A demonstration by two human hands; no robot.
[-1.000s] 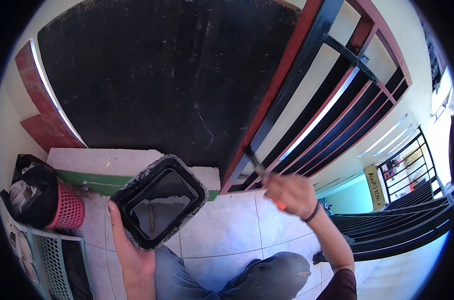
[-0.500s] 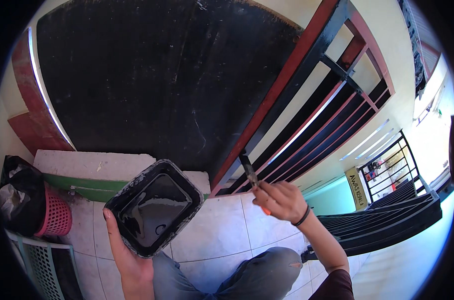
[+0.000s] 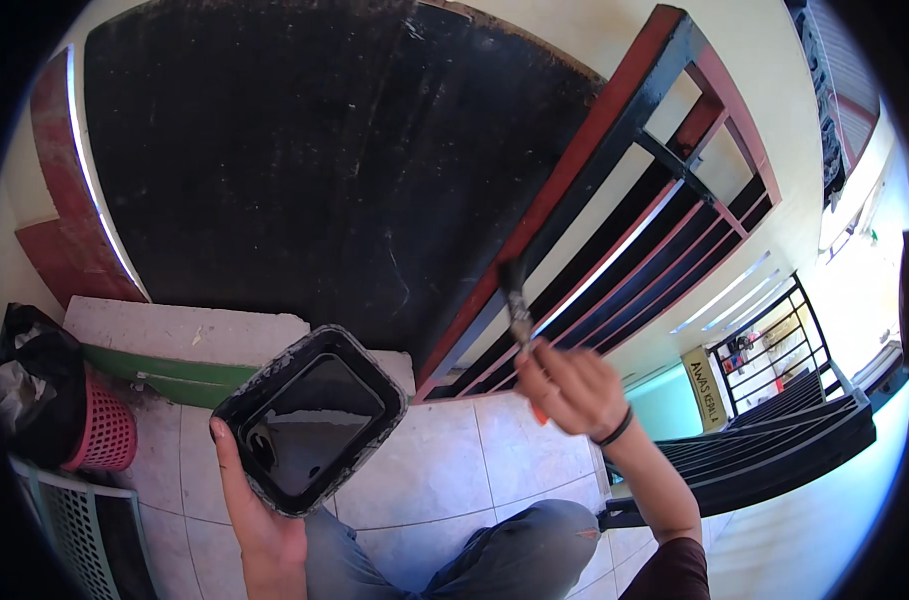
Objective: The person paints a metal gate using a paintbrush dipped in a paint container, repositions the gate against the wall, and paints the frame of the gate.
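My left hand [image 3: 258, 520] grips a black plastic tray [image 3: 387, 378] from its near-left side, thumb along the rim. Glossy black paint [image 3: 320, 425] pools inside the tray, and dried smears mark its edge. In my right hand [image 3: 580, 390], the fingers are closed round the handle of a paintbrush [image 3: 519, 308], with a bit of orange showing below the grip. The dark bristles, blurred by motion, are at the upright of a barred metal gate [image 3: 600, 150]. That upright is red on one face and black on another; whether the bristles touch it, I cannot tell.
A large black panel [image 3: 275, 150] stands ahead, above a pale ledge [image 3: 185, 325] with a green front. At left are a pink basket [image 3: 110, 425] with a black bag [image 3: 55, 385] and a grey crate [image 3: 80, 520]. Black railings [image 3: 755, 450] stand at right over the tiled floor [image 3: 425, 470].
My right hand has moved slightly up and to the right, carrying the brush higher along the gate upright. The paint surface in the tray has shifted a little; my left hand stays nearly still.
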